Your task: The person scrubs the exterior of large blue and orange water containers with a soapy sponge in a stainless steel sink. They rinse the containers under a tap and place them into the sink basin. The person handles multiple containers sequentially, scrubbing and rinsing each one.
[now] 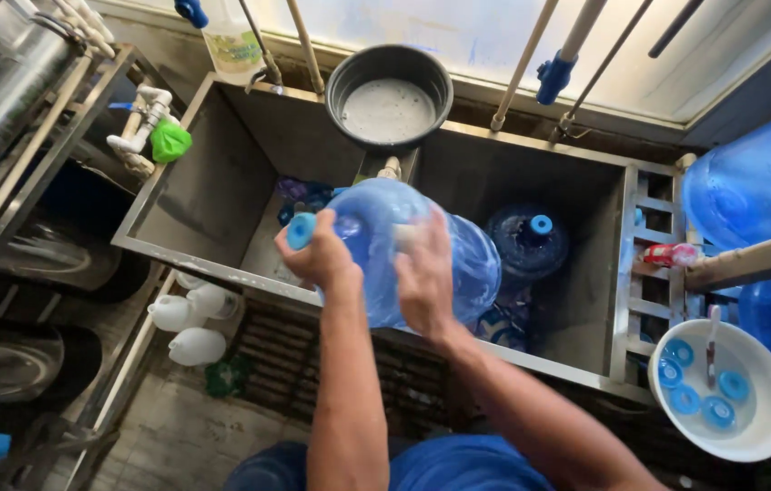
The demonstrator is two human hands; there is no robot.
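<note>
- Jug [403, 250], a big blue clear one, lies tilted on its side over the front rim of the steel sink [221, 195], its capped neck pointing to the left.
- Left hand [322, 255] is at the neck, fingers closed around it just behind the blue cap [302, 230].
- Right hand [423, 282] lies flat on the jug's body, fingers spread over the curved wall, pressing and not gripping.
- Second jug [528, 241] stands upright in the right part of the sink, with a blue cap on.
- Grey basin [389, 95] with cloudy liquid sits on the back rim; a white bowl [722, 391] holding blue caps stands at the right.
- Step in hand, as I judge it: the jug is being held and turned or shaken over the sink, probably for washing.
- Whatever move comes next calls for a firm hold at the neck and support under the body, because the wet wall can slip and the other jug is near.
</note>
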